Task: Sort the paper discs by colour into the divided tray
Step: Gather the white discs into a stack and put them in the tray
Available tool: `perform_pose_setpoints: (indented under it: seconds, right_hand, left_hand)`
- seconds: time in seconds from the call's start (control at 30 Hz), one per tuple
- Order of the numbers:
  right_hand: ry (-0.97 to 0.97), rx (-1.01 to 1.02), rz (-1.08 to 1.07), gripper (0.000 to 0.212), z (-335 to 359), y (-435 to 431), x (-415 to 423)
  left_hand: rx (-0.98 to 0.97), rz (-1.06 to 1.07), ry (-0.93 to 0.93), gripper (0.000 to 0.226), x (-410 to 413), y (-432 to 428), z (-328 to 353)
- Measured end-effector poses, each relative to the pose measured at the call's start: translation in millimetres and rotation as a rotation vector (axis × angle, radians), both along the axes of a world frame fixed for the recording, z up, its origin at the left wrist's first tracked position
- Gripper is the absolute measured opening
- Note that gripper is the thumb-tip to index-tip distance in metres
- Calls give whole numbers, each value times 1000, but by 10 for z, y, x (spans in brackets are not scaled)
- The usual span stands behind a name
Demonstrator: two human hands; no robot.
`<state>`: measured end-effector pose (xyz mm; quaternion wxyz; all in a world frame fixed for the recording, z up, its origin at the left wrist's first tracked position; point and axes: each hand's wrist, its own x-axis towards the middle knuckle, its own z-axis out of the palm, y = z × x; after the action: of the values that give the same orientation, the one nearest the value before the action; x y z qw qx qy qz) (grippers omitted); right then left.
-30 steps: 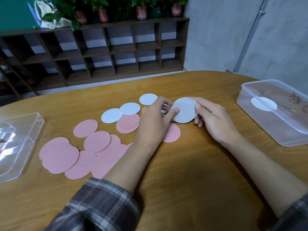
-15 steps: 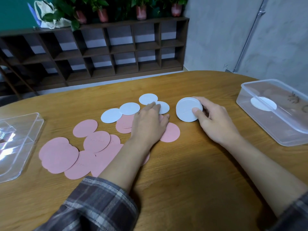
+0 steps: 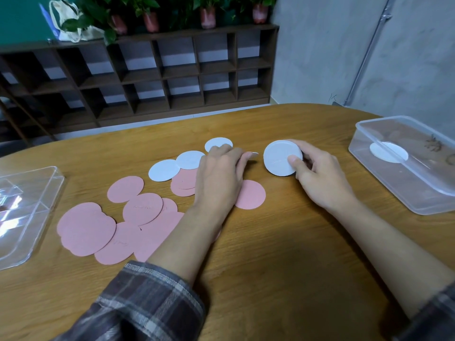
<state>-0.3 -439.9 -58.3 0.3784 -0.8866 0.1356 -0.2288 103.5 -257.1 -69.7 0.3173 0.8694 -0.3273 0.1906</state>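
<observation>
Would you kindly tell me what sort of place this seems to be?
Probably an office or activity room: a large rounded wooden table, a long dark cubby shelf topped with potted plants, and a bare concrete wall with an exposed pipe.

White discs (image 3: pixel 280 157), perhaps a stack, in right hand (image 3: pixel 320 179)

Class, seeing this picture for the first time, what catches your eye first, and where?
A spread of overlapping pink discs lies at the left. At the centre the right hand grips a stack of white discs, while the left hand rests on loose discs. A clear box at the right edge holds one white disc.
</observation>
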Motion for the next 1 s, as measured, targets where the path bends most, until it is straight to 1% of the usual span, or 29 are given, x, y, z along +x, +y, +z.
perform_pose_setpoints:
  seconds: [0.1, 0.17, 0.27, 0.4, 0.47, 0.57, 0.63, 0.73, 0.8, 0.9, 1.0]
  right_hand:
    - [-3, 23, -9, 37, -5, -7, 2]
    - [-5, 35, -16, 37, -3, -10, 4]
    - [0, 44, -17, 38, 5, -10, 7]
    - [7, 51, 38, 39, 17, 11, -2]
    - [6, 81, 61, 40, 11, 23, -1]
    - [15, 121, 89, 41, 11, 43, 2]
    - [16, 132, 108, 42, 4, 44, 7]
    - [10, 146, 132, 41, -8, 49, 4]
    - [19, 87, 140, 39, -2, 74, -14]
    - [32, -39, 131, 45, 7, 102, -32]
    - [31, -63, 92, 45, -7, 75, -20]
  left_hand:
    - [-148, 2, -68, 34, -6, -3, -8]
    - [-236, -39, -52, 24, -35, -7, 25]
    - [-336, -135, 64, 15, -77, -11, 63]
    - [-347, -196, 234, 9, -115, -15, 77]
    - [-332, -192, 274, 17, -130, -20, 79]
    - [-298, -170, 268, 30, -131, -26, 67]
    - [-282, -150, 259, 30, -120, -29, 63]
    - [-269, -140, 225, 23, -130, -29, 67]
    - [-261, -139, 188, 21, -141, -28, 76]
    - [-214, -114, 130, 22, -98, -23, 79]
    - [-113, -33, 149, 41, 13, 9, 47]
